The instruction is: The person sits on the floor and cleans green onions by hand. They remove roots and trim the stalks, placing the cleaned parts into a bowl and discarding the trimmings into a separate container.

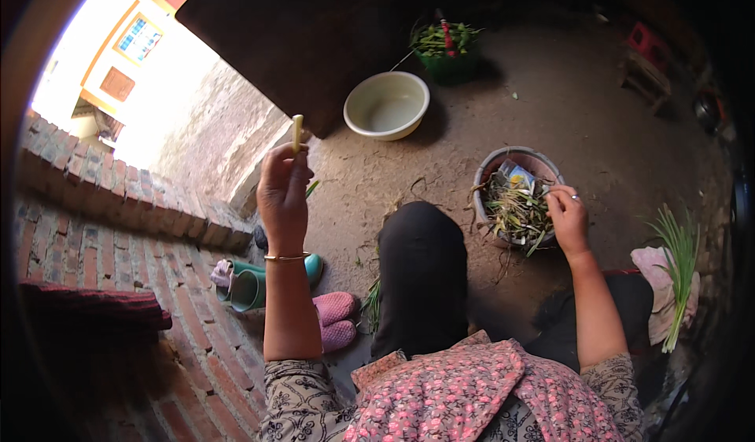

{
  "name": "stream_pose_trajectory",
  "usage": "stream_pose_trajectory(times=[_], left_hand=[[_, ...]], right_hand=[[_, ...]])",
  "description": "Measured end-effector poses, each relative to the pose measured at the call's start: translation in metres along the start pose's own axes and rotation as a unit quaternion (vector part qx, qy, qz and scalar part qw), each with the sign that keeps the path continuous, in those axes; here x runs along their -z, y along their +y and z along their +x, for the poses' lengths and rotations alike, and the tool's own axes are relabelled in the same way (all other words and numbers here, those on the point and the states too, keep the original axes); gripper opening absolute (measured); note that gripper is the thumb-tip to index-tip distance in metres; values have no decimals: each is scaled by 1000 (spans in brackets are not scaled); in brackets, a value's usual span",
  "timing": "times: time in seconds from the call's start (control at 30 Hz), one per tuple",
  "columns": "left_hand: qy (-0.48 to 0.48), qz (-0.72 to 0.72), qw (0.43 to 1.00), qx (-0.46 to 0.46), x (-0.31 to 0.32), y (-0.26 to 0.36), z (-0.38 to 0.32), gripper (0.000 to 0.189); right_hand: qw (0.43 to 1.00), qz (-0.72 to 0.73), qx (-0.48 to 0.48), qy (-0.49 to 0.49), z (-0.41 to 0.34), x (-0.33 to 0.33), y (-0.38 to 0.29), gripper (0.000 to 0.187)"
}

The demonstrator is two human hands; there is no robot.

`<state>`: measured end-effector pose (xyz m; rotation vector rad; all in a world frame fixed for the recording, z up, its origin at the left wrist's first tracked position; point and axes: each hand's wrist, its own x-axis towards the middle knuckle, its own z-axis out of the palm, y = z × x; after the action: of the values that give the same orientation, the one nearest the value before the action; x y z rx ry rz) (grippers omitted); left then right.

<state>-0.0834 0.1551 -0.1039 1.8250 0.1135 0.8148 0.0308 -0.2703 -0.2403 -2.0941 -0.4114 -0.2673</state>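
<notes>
My left hand (pixel 284 191) is raised on the left, a gold-coloured bangle at its wrist. Its thumb and fingers pinch a pale stalk (pixel 297 132) that stands upright above the fingertips. A green leaf tip (pixel 312 188) shows beside the hand, partly hidden by it. On the right, my right hand (pixel 567 215), with a ring, hangs over the rim of a bucket (pixel 519 149), fingers drawn together. Whether a scrap is between them is too small to tell. Withered leaves and root trimmings (pixel 519 209) fill the bucket, with a printed plastic wrapper (pixel 518 173) among them.
Green onions (pixel 678 283) lie on a pink cloth (pixel 652 265) at right. Ahead stand a pale basin (pixel 386 132) and a green basket (pixel 451 67) of green vegetables. Pink slippers (pixel 336 321) and green boots (pixel 248 288) sit beside a brick wall (pixel 194 306). A wooden stool (pixel 646 79) is far right.
</notes>
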Motion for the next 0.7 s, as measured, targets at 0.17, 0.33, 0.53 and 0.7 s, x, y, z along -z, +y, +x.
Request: stream_pose_trajectory(times=[0.17, 0.33, 0.53, 0.7], left_hand=[[-42, 329, 922, 197, 40, -165, -70, 18], [-104, 389, 835, 375, 21, -298, -177, 21], [-281, 347, 780, 439, -37, -368, -248, 24], [-304, 442, 734, 417, -65, -370, -264, 19]], right_hand=[[998, -54, -23, -28, -15, 10, 11, 15], [991, -40, -108, -68, -46, 13, 21, 19], [972, -44, -195, -122, -64, 4, 17, 18], [965, -40, -209, -152, -55, -6, 11, 17]])
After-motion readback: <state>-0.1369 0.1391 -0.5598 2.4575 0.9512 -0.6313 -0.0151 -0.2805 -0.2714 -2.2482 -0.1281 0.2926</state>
